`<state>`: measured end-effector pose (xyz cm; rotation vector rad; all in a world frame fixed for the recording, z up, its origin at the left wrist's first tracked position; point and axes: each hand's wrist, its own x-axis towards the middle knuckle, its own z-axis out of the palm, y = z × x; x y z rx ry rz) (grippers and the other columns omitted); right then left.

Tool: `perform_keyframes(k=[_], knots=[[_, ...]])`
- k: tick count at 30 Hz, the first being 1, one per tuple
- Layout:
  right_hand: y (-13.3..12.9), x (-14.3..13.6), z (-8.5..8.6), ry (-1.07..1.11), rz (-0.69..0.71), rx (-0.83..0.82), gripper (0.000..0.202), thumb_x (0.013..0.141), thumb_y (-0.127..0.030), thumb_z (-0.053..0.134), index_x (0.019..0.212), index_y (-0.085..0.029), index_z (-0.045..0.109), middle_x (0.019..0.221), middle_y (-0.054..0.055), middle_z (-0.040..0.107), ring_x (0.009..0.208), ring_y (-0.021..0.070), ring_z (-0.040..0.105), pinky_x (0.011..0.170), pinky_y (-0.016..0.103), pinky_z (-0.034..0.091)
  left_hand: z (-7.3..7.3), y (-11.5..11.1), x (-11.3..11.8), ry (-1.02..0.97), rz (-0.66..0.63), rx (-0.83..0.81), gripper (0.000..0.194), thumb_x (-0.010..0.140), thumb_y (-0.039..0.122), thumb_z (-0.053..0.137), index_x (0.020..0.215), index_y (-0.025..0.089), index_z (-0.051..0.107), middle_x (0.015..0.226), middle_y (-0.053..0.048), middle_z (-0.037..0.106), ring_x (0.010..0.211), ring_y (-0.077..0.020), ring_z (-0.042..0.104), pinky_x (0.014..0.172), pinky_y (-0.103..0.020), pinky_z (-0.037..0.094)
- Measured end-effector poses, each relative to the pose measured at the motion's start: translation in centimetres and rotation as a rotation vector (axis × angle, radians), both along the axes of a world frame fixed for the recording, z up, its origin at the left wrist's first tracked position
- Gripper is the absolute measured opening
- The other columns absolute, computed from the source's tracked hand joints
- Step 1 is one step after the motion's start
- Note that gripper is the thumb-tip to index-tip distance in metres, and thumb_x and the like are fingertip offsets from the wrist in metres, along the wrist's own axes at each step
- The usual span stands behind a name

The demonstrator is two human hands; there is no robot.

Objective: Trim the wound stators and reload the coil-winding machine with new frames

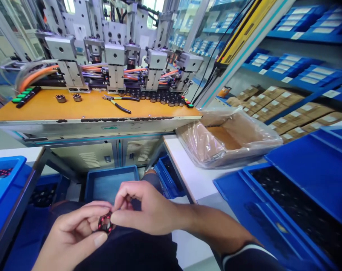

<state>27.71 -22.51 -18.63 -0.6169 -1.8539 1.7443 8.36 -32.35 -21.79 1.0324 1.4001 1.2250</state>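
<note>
Head view: hands (111, 222) around likely ring part (105, 223).

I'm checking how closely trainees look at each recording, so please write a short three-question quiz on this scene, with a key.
1. True or false: the pliers lie on the orange worktop.
2. Multiple choice: what does the left hand hold?
A) a screwdriver
B) a ring-shaped part with red spots
C) a glove
3. Fill in the colour: the open, plastic-lined box stands on a ____ surface.

Key: 1 true; 2 B; 3 white.
</note>
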Motion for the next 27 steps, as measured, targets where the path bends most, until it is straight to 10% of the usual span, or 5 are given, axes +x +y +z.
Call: perform_keyframes(k=[9, 12, 16, 27], knots=[[2.1, 0.7, 0.3, -0.013, 0.075, 0.169, 0.016, 0.079, -0.022, 0.075, 0.086, -0.010, 0.065, 0.082, 0.001, 0.061, 0.072, 0.0094, 0.055, 0.070, 0.021, 0.046, 1.8, -0.8, 1.3, -0.198, -0.041, -0.137, 0.025, 0.060, 0.034, 0.086, 0.083, 0.029, 0.081, 0.097, -0.005, 0.078, 0.084, -0.0218, 0.073, 0.077, -0.026, 0.058], [2.8, -0.3, 0.8, 0.100, 0.254, 0.347, 0.033, 0.074, -0.019, 0.081, 0.101, -0.007, 0.067, 0.100, 0.007, 0.063, 0.092, 0.0133, 0.059, 0.089, 0.025, 0.048, 0.9, -1.1, 0.6, -0.162, -0.180, -0.154, 0.029, 0.063, 0.030, 0.085, 0.091, 0.029, 0.080, 0.091, -0.004, 0.078, 0.077, -0.0197, 0.072, 0.071, -0.025, 0.058], [3.0, -1.8, 0.6, 0.159, 0.431, 0.447, 0.007, 0.082, -0.013, 0.072, 0.085, -0.008, 0.068, 0.107, 0.009, 0.061, 0.098, 0.0117, 0.059, 0.095, 0.023, 0.046, -0.4, -1.4, -0.3, -0.115, -0.229, -0.152, 0.036, 0.063, 0.024, 0.084, 0.098, 0.028, 0.080, 0.074, -0.002, 0.075, 0.069, -0.0202, 0.069, 0.066, -0.027, 0.058], [0.8, -0.3, 1.0, 0.096, 0.007, 0.301, 0.021, 0.085, -0.021, 0.070, 0.069, -0.011, 0.061, 0.076, 0.004, 0.063, 0.074, 0.0111, 0.060, 0.073, 0.023, 0.048, 1.2, -1.4, 1.6, -0.131, 0.155, -0.107, 0.025, 0.051, 0.032, 0.091, 0.073, 0.028, 0.081, 0.095, -0.004, 0.077, 0.072, -0.0167, 0.070, 0.065, -0.020, 0.056]])
